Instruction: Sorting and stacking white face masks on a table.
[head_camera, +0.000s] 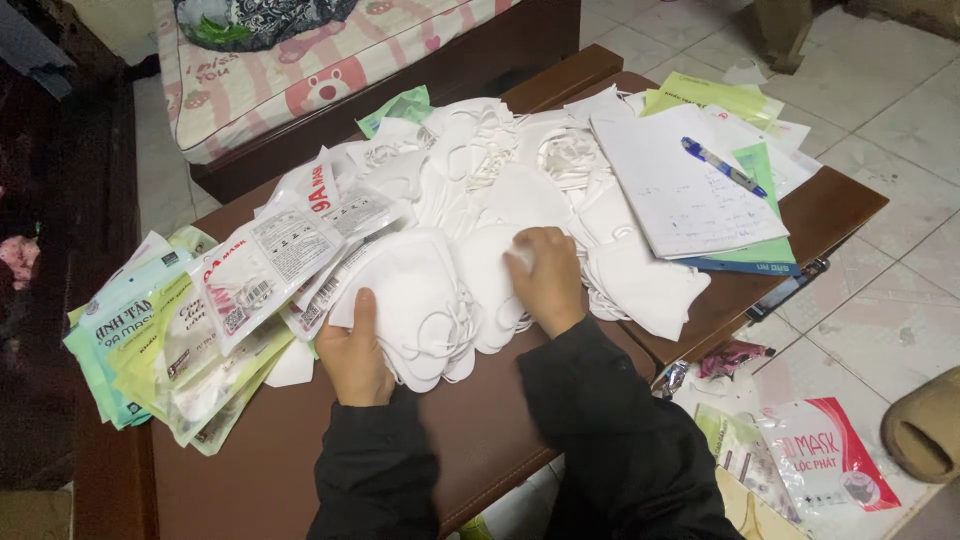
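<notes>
My left hand (353, 357) rests on the near left edge of a stack of white face masks (425, 300), thumb laid on top of it. My right hand (547, 277) lies on the masks just to the right, fingers curled and pinching a white mask at its top. More loose white masks (500, 165) with ear loops are heaped behind both hands on the brown wooden table (260, 470). Both arms are in dark sleeves.
Packaged masks in clear and green wrappers (190, 330) fan out at the left. A white notebook (680, 185) with a blue pen (722, 166) lies at the right, over green sheets. Wrappers (825, 455) litter the tiled floor; a cushioned bench (300, 70) stands behind.
</notes>
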